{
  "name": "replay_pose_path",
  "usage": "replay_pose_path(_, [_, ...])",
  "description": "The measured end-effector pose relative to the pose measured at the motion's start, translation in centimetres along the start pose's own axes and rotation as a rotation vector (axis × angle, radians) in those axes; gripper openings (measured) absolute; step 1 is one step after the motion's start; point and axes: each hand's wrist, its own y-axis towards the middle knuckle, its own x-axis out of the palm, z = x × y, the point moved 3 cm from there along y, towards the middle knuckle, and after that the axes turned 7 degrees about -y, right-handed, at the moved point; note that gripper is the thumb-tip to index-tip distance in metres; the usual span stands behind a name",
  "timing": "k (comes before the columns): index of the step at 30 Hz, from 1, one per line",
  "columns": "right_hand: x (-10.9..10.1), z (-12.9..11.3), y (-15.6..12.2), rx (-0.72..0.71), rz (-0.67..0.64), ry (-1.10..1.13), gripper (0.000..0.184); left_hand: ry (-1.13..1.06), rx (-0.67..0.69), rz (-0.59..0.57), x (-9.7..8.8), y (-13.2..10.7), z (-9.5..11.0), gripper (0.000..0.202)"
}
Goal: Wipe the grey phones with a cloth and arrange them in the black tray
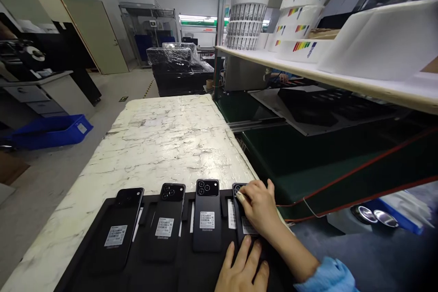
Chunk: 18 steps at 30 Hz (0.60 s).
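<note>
Four black phones lie backs up, side by side, in a black tray (150, 278) on a worn white table (160, 137). Each back carries a white label. My right hand (260, 210), in a blue sleeve, lies over the rightmost phone (237, 188) with fingers curled at its camera end. My left hand (242, 269) rests just below that phone, fingers apart and flat on the tray. The other three phones (207, 216), (166, 221), (118, 230) lie untouched to the left.
A green conveyor belt (308, 155) runs along the table's right side under a shelf (342, 80) that holds label rolls (248, 13). A blue bin (51, 130) sits on the floor at the left. Wrapped black stacks (179, 61) stand beyond the table.
</note>
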Motion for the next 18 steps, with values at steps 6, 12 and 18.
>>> replay_pose_path(6, [-0.2, -1.4, 2.7, -0.118, -0.117, 0.032, 0.013, 0.016, -0.006, 0.049, -0.2, 0.1, 0.0, 0.017])
replay_pose_path(12, [-2.0, 3.5, 0.8, -0.158, -0.258, 0.027, 0.012, 0.02, 0.026, -0.022, -0.2, -0.2, 0.1, 0.015])
replay_pose_path(18, [-1.5, 3.6, 2.4, -0.092, -0.105, 0.037, 0.011, 0.018, 0.03, -0.024, -0.1, -0.4, 0.1, 0.011])
